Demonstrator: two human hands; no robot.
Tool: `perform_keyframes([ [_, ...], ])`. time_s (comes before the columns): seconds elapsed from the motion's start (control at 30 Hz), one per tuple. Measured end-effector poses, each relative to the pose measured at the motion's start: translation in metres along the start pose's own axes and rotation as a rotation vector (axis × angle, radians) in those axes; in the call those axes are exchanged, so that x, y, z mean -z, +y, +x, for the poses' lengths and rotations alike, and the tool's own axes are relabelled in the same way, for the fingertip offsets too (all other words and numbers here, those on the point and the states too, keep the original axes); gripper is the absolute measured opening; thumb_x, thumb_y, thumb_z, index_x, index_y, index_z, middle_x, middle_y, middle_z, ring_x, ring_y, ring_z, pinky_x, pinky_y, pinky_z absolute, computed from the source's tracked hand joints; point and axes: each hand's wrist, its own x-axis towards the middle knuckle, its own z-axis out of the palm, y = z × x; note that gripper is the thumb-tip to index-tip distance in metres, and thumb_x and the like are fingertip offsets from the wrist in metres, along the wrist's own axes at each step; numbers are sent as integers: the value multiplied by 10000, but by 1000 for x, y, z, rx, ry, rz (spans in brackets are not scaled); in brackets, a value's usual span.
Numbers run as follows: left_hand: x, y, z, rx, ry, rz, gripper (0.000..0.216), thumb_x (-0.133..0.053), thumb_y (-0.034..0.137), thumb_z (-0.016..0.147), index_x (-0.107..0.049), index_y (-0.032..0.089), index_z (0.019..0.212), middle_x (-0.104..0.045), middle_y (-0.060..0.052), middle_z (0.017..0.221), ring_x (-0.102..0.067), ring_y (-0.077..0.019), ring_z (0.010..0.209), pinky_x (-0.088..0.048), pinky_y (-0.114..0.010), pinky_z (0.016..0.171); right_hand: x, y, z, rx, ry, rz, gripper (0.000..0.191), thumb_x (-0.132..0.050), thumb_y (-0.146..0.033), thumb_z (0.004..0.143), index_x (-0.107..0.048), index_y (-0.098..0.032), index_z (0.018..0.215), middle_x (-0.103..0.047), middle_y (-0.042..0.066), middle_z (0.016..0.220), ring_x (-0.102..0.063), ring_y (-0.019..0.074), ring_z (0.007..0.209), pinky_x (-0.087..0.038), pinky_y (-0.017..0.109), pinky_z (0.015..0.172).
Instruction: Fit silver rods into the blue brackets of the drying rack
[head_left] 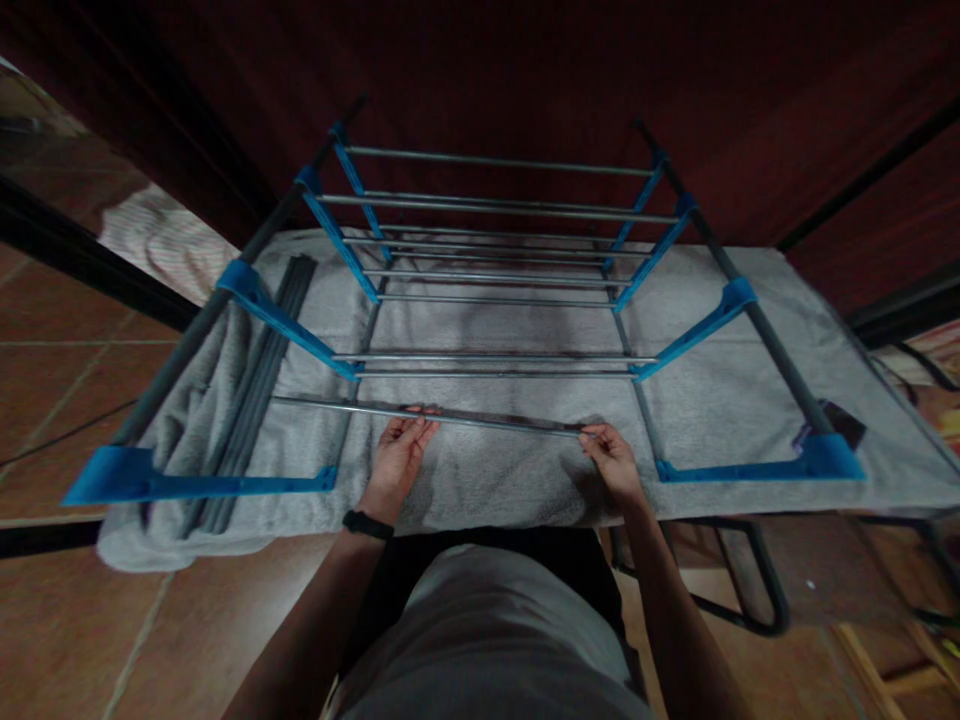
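A thin metal rod [487,422] lies nearly level across both my hands, inside the front part of a rack frame. My left hand [401,450] pinches it left of its middle, and the rod's left end reaches toward the bundle of grey tubes. At the rod's right end, my right hand [611,458] grips it between thumb and fingers. The rack has blue plastic brackets [289,330] joined to grey side tubes [784,365]. Several metal rods [495,208] span the brackets farther back. The two front blue brackets [757,468] have no rod between them.
Loose grey tubes [259,400] lie bundled on the left of the grey towel-like cloth [697,400] covering the table. A small dark item [841,425] sits behind the right front bracket. A dark red curtain [495,80] hangs behind. A black-framed chair [757,590] stands below right.
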Motion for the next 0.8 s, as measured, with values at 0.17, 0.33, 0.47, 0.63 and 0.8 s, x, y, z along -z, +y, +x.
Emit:
perform_keyframes([
  [0.17,1,0,1,7,8,-9,252,-889,124,695,-689,193,830,-749,-9,877,-743,-154,904,-557,-367,1019,0,-2,-1,16,-23,-27,417,-848,-642,704,-709,-259,796,-640,-22,662,-543,164,644,-464,308,630],
  [0.33,2,0,1,13,-10,3,249,-900,151,697,-692,197,825,-728,-5,831,-738,-156,884,-560,-358,1017,-1,-4,-3,32,-29,-45,432,-800,-671,759,-687,-254,731,-645,-13,665,-525,156,628,-452,305,620],
  [0.47,3,-1,2,-2,17,-20,243,-908,151,685,-699,189,802,-734,-7,836,-736,-157,882,-570,-366,997,0,-4,-4,15,-52,-26,415,-837,-640,729,-701,-254,791,-625,-27,667,-514,150,631,-435,298,616],
  [0.63,1,0,0,7,11,-6,232,-891,150,709,-732,187,873,-767,-37,927,-745,-182,954,-562,-369,996,0,-3,-3,22,-35,-11,384,-880,-570,681,-718,-258,835,-559,-47,629,-473,151,626,-394,296,602],
  [0.8,0,0,0,11,1,1,224,-874,134,729,-739,186,900,-769,-37,910,-750,-185,961,-554,-365,1006,0,-1,-2,37,-40,-30,366,-875,-547,674,-718,-258,834,-570,-45,642,-484,154,639,-396,297,621],
])
